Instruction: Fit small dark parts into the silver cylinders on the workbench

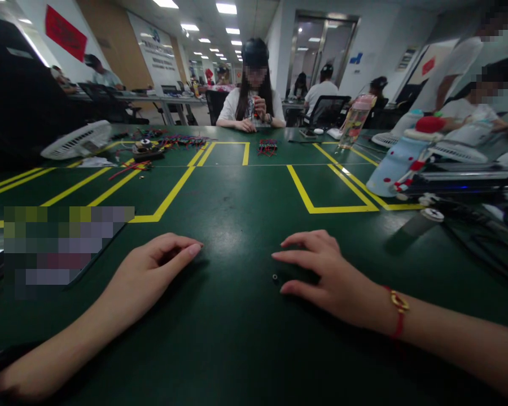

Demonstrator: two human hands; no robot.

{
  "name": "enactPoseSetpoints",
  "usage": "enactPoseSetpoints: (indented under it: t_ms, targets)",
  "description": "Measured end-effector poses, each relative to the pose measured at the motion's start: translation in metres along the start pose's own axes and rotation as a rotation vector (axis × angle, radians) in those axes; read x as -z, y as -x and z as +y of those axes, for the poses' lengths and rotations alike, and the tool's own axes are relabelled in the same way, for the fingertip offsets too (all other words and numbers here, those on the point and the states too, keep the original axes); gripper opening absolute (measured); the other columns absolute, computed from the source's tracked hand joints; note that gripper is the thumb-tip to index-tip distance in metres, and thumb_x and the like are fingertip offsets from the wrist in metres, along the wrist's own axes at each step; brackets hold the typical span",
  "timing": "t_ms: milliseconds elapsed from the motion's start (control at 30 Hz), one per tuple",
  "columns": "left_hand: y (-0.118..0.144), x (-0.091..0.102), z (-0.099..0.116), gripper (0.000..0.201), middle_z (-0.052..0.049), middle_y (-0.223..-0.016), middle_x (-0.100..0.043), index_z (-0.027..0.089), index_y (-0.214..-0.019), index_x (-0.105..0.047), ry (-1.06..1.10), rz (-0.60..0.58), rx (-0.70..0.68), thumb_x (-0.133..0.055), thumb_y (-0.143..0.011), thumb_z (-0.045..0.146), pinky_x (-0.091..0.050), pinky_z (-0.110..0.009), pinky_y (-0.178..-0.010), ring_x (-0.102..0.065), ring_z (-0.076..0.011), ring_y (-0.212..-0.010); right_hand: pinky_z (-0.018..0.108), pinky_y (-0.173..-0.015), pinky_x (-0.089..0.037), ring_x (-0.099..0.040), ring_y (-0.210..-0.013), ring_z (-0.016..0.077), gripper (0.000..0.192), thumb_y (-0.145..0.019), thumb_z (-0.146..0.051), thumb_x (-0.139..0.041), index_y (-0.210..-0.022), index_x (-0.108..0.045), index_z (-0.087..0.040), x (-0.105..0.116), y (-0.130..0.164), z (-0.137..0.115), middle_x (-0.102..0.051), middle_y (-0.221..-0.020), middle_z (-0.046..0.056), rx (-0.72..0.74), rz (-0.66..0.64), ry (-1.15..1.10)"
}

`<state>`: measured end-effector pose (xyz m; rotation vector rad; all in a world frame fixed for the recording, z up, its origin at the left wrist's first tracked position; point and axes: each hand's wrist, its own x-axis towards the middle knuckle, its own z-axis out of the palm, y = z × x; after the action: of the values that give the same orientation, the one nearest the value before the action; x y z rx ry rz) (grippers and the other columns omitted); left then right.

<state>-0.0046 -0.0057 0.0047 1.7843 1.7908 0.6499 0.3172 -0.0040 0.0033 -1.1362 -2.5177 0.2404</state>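
small black ring on green table; right hand spread flat just beside it, left hand loosely curled, empty.

Place: you sit in an open-plan assembly workshop
Surface: green mat with yellow tape lines marking work zones before you
Parts: bundles of small wired components lie across from you
People: a co-worker faces you, others at desks behind
Ceiling: rows of office panel lights

Dark green table with yellow line markings; red wrist cord; tiny black ring.
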Motion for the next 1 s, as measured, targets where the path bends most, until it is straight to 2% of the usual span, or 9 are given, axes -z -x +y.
enactPoseSetpoints:
  t_ms: [67,133,200,367,433,500,600,900,1000]
  targets:
    - [0.002,0.001,0.000,0.039,-0.001,-0.105,-0.068,0.027,-0.103,-0.067,-0.004,-0.008,-0.014,-0.054,-0.086,0.060,-0.041,-0.033,-0.082,-0.061,-0.0229,-0.096,0.038,-0.092,-0.039,-0.053,-0.107,0.0183,0.025,-0.088,-0.046,-0.056,-0.104,-0.071,-0.034,-0.008,-0.012,-0.013,-0.064,-0.115,0.000,0.045,-0.014,-0.071]
    - [0.003,0.002,0.002,0.039,-0.002,-0.104,-0.068,0.026,-0.101,-0.067,0.004,-0.011,-0.014,-0.053,-0.086,0.059,-0.041,-0.033,-0.083,-0.061,-0.0230,-0.097,0.034,-0.088,-0.040,-0.058,-0.097,0.0150,0.021,-0.089,-0.042,-0.055,-0.094,-0.072,-0.030,-0.003,-0.015,-0.007,-0.068,-0.101,-0.001,0.023,0.050,-0.076]
    - [0.004,0.002,0.003,0.039,-0.002,-0.103,-0.068,0.025,-0.099,-0.067,0.010,-0.012,-0.016,-0.053,-0.086,0.059,-0.040,-0.032,-0.083,-0.061,-0.0230,-0.097,0.031,-0.083,-0.043,-0.060,-0.090,0.0142,0.024,-0.090,-0.042,-0.054,-0.098,-0.071,-0.026,0.016,-0.007,0.014,-0.069,-0.098,0.000,-0.074,0.174,-0.037]
    - [0.003,-0.001,0.003,0.037,-0.001,-0.105,-0.067,0.026,-0.100,-0.067,-0.001,-0.017,-0.027,-0.052,-0.087,0.058,-0.041,-0.032,-0.082,-0.060,-0.0230,-0.097,0.030,-0.072,-0.042,-0.061,-0.080,0.0167,0.028,-0.083,-0.039,-0.061,-0.100,-0.072,-0.019,0.083,0.042,0.095,-0.070,-0.094,0.007,-0.545,0.502,0.347]
    - [0.002,-0.002,0.002,0.036,-0.001,-0.106,-0.067,0.027,-0.101,-0.067,0.001,-0.019,-0.035,-0.053,-0.087,0.057,-0.041,-0.032,-0.084,-0.060,-0.0229,-0.098,0.030,-0.072,-0.040,-0.060,-0.084,0.0185,0.026,-0.083,-0.035,-0.061,-0.099,-0.073,-0.018,0.102,0.064,0.125,-0.070,-0.096,0.009,-0.685,0.484,0.484]
    - [0.001,-0.003,0.000,0.035,0.000,-0.106,-0.067,0.028,-0.101,-0.067,0.007,-0.025,-0.049,-0.053,-0.087,0.057,-0.041,-0.032,-0.086,-0.060,-0.0225,-0.099,0.031,-0.070,-0.039,-0.059,-0.084,0.0192,0.028,-0.082,-0.040,-0.061,-0.100,-0.073,-0.021,0.113,0.079,0.146,-0.070,-0.096,0.008,-0.871,0.372,0.556]
    - [0.001,-0.004,0.000,0.034,0.001,-0.107,-0.067,0.029,-0.101,-0.067,0.004,-0.024,-0.056,-0.054,-0.087,0.057,-0.041,-0.032,-0.088,-0.060,-0.0224,-0.101,0.030,-0.067,-0.038,-0.057,-0.079,0.0195,0.037,-0.081,-0.051,-0.060,-0.102,-0.073,-0.024,0.118,0.089,0.160,-0.069,-0.092,0.008,-1.076,0.248,0.510]
    - [0.001,-0.004,-0.001,0.036,0.001,-0.107,-0.068,0.030,-0.098,-0.068,-0.025,-0.024,-0.056,-0.054,-0.084,0.060,-0.042,-0.034,-0.088,-0.061,-0.0240,-0.101,0.030,-0.065,-0.037,-0.057,-0.074,0.0198,0.042,-0.074,-0.057,-0.059,-0.095,-0.074,-0.025,0.122,0.094,0.166,-0.069,-0.084,0.005,-1.079,0.400,0.513]
    - [0.000,-0.004,-0.004,0.036,0.001,-0.107,-0.068,0.031,-0.099,-0.068,-0.036,-0.029,-0.066,-0.054,-0.083,0.061,-0.042,-0.034,-0.088,-0.061,-0.0241,-0.101,0.031,-0.066,-0.038,-0.057,-0.074,0.0214,0.044,-0.070,-0.060,-0.059,-0.095,-0.074,-0.027,0.122,0.093,0.167,-0.069,-0.082,0.004,-1.114,0.358,0.462]
